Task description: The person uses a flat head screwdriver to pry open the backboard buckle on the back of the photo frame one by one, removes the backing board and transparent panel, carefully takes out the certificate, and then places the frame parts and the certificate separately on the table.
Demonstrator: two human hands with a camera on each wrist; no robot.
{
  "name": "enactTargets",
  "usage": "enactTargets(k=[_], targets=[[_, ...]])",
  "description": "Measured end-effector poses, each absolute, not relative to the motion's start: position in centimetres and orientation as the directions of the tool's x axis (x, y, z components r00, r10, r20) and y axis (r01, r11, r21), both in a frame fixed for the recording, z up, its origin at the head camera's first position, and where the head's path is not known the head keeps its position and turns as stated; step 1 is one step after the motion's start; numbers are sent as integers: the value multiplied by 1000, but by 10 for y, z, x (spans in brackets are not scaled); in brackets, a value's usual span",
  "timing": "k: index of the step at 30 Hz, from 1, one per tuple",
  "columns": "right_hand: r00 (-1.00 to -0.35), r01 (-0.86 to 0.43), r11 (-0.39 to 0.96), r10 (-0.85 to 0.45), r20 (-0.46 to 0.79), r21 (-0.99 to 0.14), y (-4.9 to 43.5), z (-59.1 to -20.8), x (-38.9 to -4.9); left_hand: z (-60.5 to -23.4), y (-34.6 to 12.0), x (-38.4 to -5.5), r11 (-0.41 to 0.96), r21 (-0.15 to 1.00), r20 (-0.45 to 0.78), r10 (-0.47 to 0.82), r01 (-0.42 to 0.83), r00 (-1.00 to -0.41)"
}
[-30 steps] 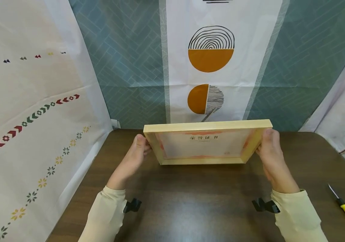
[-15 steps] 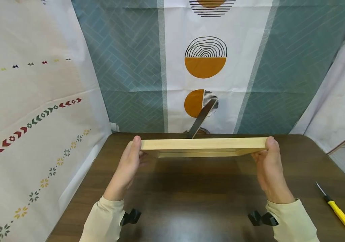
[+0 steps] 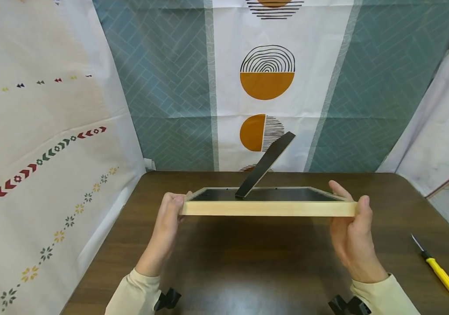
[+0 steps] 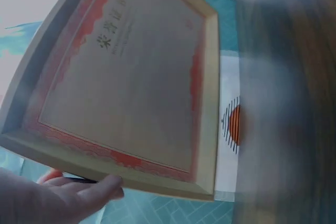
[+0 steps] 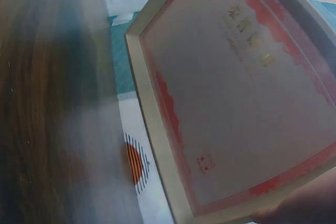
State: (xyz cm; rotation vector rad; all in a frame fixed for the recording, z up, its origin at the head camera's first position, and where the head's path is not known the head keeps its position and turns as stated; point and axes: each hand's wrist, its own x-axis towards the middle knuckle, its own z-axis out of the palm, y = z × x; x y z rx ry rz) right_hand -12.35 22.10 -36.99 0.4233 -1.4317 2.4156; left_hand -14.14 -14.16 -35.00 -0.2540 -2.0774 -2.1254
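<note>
A pale wooden picture frame (image 3: 268,209) is held nearly flat above the table, its dark back facing up. From that back a black stand leg (image 3: 265,164) sticks up at a slant. My left hand (image 3: 165,232) grips the frame's left end. At the right end my right hand (image 3: 352,240) holds the frame, thumb against the near corner and one finger raised beyond the edge. Both wrist views look at the front, where a certificate (image 4: 131,77) with a red border and gold characters lies behind the glazing. Much of the right hand is outside the right wrist view.
A yellow-handled screwdriver (image 3: 441,273) lies on the brown table (image 3: 248,271) at the right. Behind the table hangs a teal and white patterned cloth (image 3: 169,109). White cloth (image 3: 51,175) with patterned bands covers the left side.
The picture frame has tipped over from showing its certificate side to showing its back and stand leg. Both hands still hold its ends; the right fingers have spread somewhat.
</note>
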Motion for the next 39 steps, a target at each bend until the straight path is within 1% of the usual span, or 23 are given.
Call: enactTargets(k=[6, 11, 14, 16, 20, 26, 31, 34, 39], targets=[[-949, -253, -523, -28, 313, -814, 235, -371, -116, -354, -140, -139, -88, 969, 240, 78, 233, -968], [-940, -125, -583, -189, 284, -803, 245, -380, -114, -359, -141, -136, -173, 955, 266, 143, 240, -953], [-935, -34, -564, -273, 225, -825, 245, -388, -113, -360, -141, -136, -219, 945, 279, 140, 245, -950], [-939, 9, -539, -294, 178, -842, 243, -393, -113, -361, -141, -138, -241, 937, 291, 140, 252, -947], [-955, 38, -503, -273, 117, -863, 240, -404, -113, -364, -143, -140, -262, 936, 286, 178, 235, -942], [-966, -13, -489, -218, 136, -872, 241, -408, -114, -373, -148, -140, -282, 942, 255, 250, 181, -934], [-971, -6, -450, -210, 112, -893, 241, -407, -113, -383, -152, -141, -285, 943, 257, 288, 173, -923], [-979, 17, -396, -191, 64, -918, 242, -406, -114, -389, -155, -142, -285, 944, 254, 298, 168, -920], [-987, 58, -263, -162, -15, -963, 243, -408, -117, -399, -156, -143, -310, 941, 234, 312, 134, -921]])
